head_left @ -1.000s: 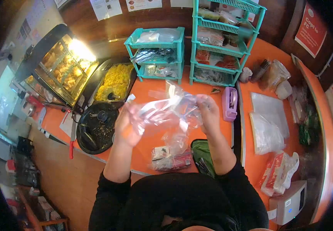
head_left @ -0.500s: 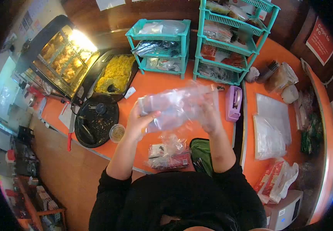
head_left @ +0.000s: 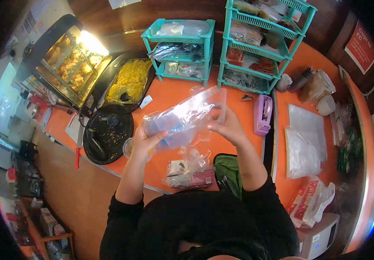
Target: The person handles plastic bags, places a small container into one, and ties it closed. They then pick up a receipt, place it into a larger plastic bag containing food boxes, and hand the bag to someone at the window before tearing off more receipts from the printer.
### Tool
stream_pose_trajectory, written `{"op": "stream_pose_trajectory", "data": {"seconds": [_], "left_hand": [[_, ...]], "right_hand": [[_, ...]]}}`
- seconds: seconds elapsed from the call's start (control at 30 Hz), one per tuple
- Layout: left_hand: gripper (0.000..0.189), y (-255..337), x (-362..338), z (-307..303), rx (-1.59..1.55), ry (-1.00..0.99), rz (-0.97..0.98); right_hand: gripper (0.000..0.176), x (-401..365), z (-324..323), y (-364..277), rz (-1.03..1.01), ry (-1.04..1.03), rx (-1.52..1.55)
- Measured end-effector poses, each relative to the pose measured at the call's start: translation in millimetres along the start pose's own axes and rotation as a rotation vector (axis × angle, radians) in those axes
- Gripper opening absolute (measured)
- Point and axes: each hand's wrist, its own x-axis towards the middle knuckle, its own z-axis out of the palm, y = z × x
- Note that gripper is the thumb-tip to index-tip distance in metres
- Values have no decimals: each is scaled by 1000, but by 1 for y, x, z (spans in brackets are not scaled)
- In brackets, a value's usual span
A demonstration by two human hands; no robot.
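I see the left hand [head_left: 145,144] pinching the left end of a clear plastic bag [head_left: 182,119] above the orange counter [head_left: 169,92], most fingers hidden behind the bag; the right hand [head_left: 230,127] grips the right end, fingertips blurred by plastic.

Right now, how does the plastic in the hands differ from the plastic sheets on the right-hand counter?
The held plastic is raised between the left hand and right hand; the plastic sheets rest on the counter. The held plastic slants and looks partly bluish; the plastic sheets lie flat and look whitish. Both are see-through.
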Motion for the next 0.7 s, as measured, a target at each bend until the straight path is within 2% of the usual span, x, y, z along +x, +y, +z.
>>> {"op": "stream_pose_trajectory", "data": {"seconds": [0.07, 0.17, 0.37, 0.6, 0.7], "left_hand": [[44, 2, -3, -4, -7, 50, -6], [42, 8, -10, -15, -8, 176, -66], [36, 12, -11, -39, -75, 212, 22], [34, -4, 13, -56, -297, 268, -47], [34, -24, 37, -67, -495, 183, -160]], "right_hand": [[39, 4, -6, 15, 78, 23, -148], [25, 8, -13, 3, 51, 289, 167], [22, 2, -32, -37, 81, 361, 393], [10, -16, -54, -30, 10, 427, 384], [4, -26, -56, -24, 12, 547, 320]]}}
